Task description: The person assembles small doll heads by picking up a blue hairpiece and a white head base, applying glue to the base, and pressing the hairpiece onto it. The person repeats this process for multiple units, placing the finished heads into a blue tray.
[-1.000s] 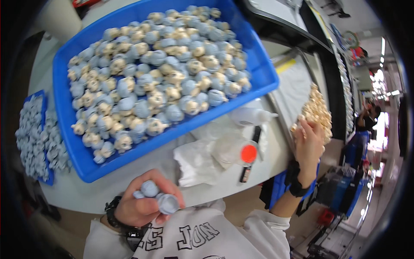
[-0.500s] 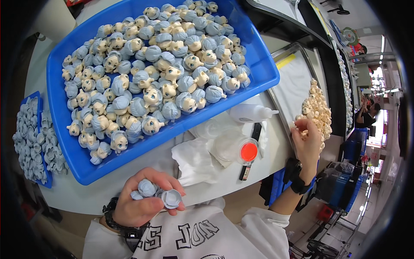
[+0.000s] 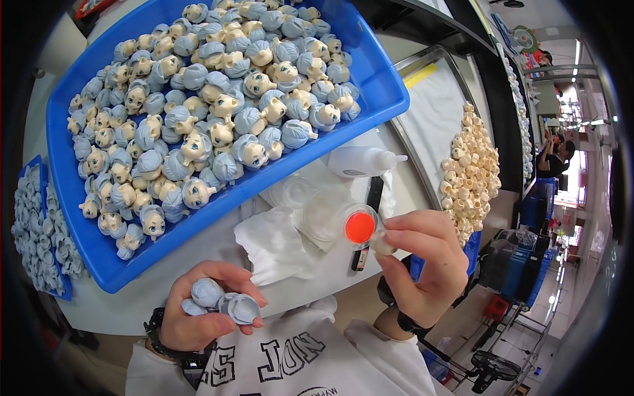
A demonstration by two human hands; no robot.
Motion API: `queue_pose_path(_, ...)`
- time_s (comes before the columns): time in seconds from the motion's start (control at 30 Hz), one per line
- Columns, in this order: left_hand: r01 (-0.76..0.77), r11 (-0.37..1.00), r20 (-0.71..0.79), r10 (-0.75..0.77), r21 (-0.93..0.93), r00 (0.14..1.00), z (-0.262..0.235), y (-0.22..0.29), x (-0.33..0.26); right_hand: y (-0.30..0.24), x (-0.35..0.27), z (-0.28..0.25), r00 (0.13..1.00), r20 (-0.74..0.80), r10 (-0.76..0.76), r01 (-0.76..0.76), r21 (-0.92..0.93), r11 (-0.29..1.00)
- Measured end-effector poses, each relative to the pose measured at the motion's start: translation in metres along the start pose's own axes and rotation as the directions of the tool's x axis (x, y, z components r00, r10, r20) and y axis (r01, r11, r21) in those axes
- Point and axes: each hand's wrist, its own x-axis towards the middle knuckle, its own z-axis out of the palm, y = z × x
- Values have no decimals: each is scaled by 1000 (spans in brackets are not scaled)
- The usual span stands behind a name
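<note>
My left hand is closed around a few grey-blue doll hair pieces; one of them turns its hollow side up. Between the thumb and fingertips of my right hand is a small cream doll head piece, partly covered by the fingers. It is just right of a clear jar with a red-orange round top. A heap of similar cream pieces lies on a cloth-lined metal tray at the right.
A big blue bin full of doll heads with grey-blue hair fills the upper left. Beside it, a smaller blue tray holds loose hair pieces. A white squeeze bottle, a crumpled white cloth and a black marker-like stick lie on the table.
My right hand has come from the cream heap back toward the jar, bringing a cream piece with it. My left hand still holds the hair pieces. The whole view has shifted slightly.
</note>
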Motion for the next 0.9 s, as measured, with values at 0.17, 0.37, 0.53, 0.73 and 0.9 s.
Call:
queue_pose_path(0.17, 4, 998, 62, -8, 63, 998, -4, 1, 1, -4, 7, 3, 999, 22, -42, 44, -122, 992)
queue_pose_path(0.37, -21, 994, 114, 9, 103, 993, -5, 0, 1, -5, 10, 6, 996, 60, -69, 79, -188, 979)
queue_pose_path(0.53, -2, 995, 102, -8, 103, 995, -5, 2, 0, -5, 9, 7, 997, 62, -53, 65, -202, 977)
queue_pose_path(0.73, -19, 995, 95, 10, 98, 995, -4, 1, 0, -5, 10, 7, 996, 76, -41, 57, -218, 974)
queue_pose_path(0.9, -62, 995, 102, 54, 81, 993, -6, -2, 2, -3, 7, 6, 998, 56, -42, 53, -210, 976)
